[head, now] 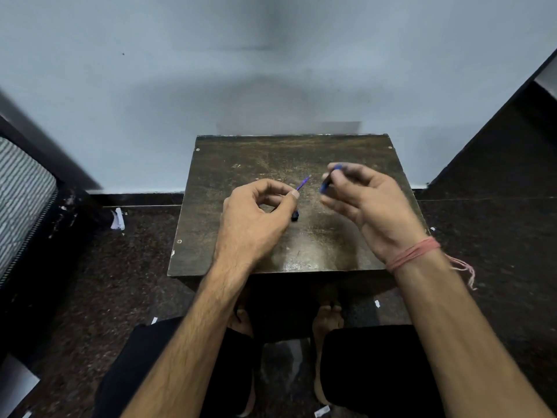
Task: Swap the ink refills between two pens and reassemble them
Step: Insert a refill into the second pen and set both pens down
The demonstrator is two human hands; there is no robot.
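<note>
Both hands are raised just above a small dark wooden table, which stands against a pale wall.

Left hand: fingers curled, thumb and forefinger pinched on a thin blue ink refill. The refill projects from the pinch toward the far right, tip uppermost. A short black pen part shows just below this hand, on its right side; whether it is gripped or lies on the table cannot be determined.

Right hand: fingers partly curled around a blue pen barrel. The barrel is blurred. One end shows above the fingertips at the far side; the other end shows at the left of the hand, facing the refill tip. The refill tip and the barrel are near each other but apart.

A pink thread band is wound around the right wrist, with loose ends hanging on the right side.

The floor around the table is dark and speckled. Small white paper scraps lie on it at the left. The person's bare feet show below the near edge of the table, between knees in black cloth.
</note>
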